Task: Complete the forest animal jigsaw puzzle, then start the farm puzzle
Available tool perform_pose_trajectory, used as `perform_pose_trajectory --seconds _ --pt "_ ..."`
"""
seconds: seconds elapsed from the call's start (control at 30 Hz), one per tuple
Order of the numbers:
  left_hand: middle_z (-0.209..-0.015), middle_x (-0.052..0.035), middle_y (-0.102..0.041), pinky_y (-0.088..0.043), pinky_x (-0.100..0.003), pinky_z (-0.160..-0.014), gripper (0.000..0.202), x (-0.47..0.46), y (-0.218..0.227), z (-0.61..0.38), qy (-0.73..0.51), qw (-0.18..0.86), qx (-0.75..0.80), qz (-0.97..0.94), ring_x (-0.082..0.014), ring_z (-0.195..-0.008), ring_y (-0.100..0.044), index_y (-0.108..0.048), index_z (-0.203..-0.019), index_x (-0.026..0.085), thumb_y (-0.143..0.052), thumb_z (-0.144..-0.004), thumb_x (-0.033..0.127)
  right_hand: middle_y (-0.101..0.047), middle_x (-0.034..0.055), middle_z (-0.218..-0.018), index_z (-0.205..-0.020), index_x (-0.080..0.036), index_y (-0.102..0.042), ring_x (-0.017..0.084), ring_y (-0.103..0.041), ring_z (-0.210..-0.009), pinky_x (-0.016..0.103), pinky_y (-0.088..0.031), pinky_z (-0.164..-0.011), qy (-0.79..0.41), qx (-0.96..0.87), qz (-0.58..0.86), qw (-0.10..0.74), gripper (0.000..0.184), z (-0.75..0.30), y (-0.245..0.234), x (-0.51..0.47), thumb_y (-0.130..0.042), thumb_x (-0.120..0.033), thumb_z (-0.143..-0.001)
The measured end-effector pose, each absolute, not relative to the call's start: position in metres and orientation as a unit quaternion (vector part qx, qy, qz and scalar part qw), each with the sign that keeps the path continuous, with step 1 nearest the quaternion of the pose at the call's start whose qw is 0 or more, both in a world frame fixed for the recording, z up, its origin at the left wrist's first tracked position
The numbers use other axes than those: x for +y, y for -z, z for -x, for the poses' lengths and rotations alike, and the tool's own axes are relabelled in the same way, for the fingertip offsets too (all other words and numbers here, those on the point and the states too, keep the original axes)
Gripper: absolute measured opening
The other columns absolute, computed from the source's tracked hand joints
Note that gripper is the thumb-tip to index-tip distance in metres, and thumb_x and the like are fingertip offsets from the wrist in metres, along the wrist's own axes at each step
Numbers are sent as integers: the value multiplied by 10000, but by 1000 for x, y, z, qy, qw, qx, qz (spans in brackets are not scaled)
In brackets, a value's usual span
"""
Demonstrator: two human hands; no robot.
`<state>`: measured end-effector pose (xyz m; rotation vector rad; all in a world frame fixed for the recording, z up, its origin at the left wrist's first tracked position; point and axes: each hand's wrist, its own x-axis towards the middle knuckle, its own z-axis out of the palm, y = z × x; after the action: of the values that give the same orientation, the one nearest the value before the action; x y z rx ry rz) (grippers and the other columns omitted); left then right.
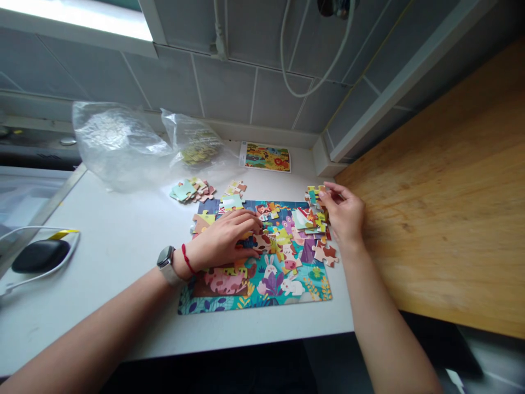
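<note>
A colourful animal jigsaw puzzle lies on the white table, with loose pieces scattered over its upper part. My left hand rests palm down on it, fingers apart, and hides what is underneath. Beside its fingertips is a brown-and-white puzzle piece; whether they touch it I cannot tell. At the puzzle's upper right corner, my right hand pinches a teal and yellow puzzle piece between thumb and fingers. Just below that hand lie a cow-patterned piece and a small stack of pieces.
A pile of puzzle pieces sits behind the puzzle, near clear plastic bags, one holding more pieces. A picture card lies by the wall. At left is a black device with a white cable. A wooden panel borders the right side.
</note>
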<state>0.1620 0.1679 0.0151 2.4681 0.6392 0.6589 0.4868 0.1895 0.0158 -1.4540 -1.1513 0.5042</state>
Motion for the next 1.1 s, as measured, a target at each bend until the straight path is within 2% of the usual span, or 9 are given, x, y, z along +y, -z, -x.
perform_pose_trajectory --seconds 0.1,0.23,0.37,0.5,0.6,0.7,0.9,1.0,1.1 --pt "-1239 -120 -714 -543 -480 -1059 330 168 -14 -162 -246 259 238 -903 -286 -1206 -648 -648 -1159 199 -737 -988 466 -665 -20 -842 -932 -216 -718 160 -671 -787 329 -594 -787 -259 -451 583 624 360 -480 -20 189 -911 -390 -683" --pt "-1209 -106 -716 -555 -446 -1033 270 168 -12 -162 -254 267 254 -894 -266 -1181 -648 -657 -1128 200 -710 -1013 438 -658 -33 -877 -816 -225 -621 138 -679 -777 285 -593 -743 -353 -424 556 621 433 -466 -27 183 -963 -409 -625" --pt "-1159 -97 -729 -570 -432 -986 246 168 -11 -160 -256 257 279 -889 -268 -1157 -661 -665 -1100 203 -731 -1001 418 -638 -50 -829 -941 -233 -730 108 -629 -682 237 -558 -626 -440 -430 546 568 413 -451 -34 172 -960 -386 -634" --pt "-1026 -64 -740 -580 -340 -826 163 169 -14 -160 -305 273 324 -853 -195 -942 -699 -666 -994 194 -687 -1029 351 -685 -23 -782 -1038 -222 -813 116 -623 -632 241 -539 -573 -514 -447 543 491 403 -441 -36 161 -924 -417 -704" --pt "-912 -22 -734 -559 -281 -730 172 171 -20 -159 -393 307 364 -787 -138 -805 -695 -653 -947 189 -715 -1003 339 -760 23 -853 -957 -217 -830 156 -686 -718 272 -570 -626 -505 -461 549 481 343 -437 -34 157 -930 -434 -711" --pt "-889 -11 -736 -547 -251 -661 188 177 -25 -155 -477 324 419 -701 -128 -794 -722 -623 -959 190 -731 -974 343 -761 16 -842 -930 -223 -836 148 -669 -695 265 -555 -606 -485 -465 557 488 341 -433 -31 155 -959 -423 -683" --pt "-880 -28 -768 -537 -255 -614 148 184 -24 -150 -493 312 475 -659 -139 -765 -736 -629 -1040 186 -659 -966 311 -709 -15 -802 -768 -216 -761 129 -652 -695 252 -576 -635 -464 -433 555 537 342 -428 -32 158 -1002 -389 -596" --pt "-851 -28 -767 -547 -255 -637 118 183 -27 -149 -488 300 456 -681 -130 -729 -710 -668 -1006 175 -605 -931 239 -692 -26 -808 -926 -229 -791 108 -606 -609 225 -522 -503 -508 -418 556 509 428 -427 -35 157 -1004 -376 -585" --pt "-782 -17 -762 -565 -258 -657 172 181 -33 -146 -444 373 385 -718 -125 -680 -698 -689 -927 172 -521 -898 192 -616 -61 -671 -1179 -232 -789 83 -474 -451 213 -389 -362 -561 -424 555 444 560 -427 -36 153 -951 -431 -682"
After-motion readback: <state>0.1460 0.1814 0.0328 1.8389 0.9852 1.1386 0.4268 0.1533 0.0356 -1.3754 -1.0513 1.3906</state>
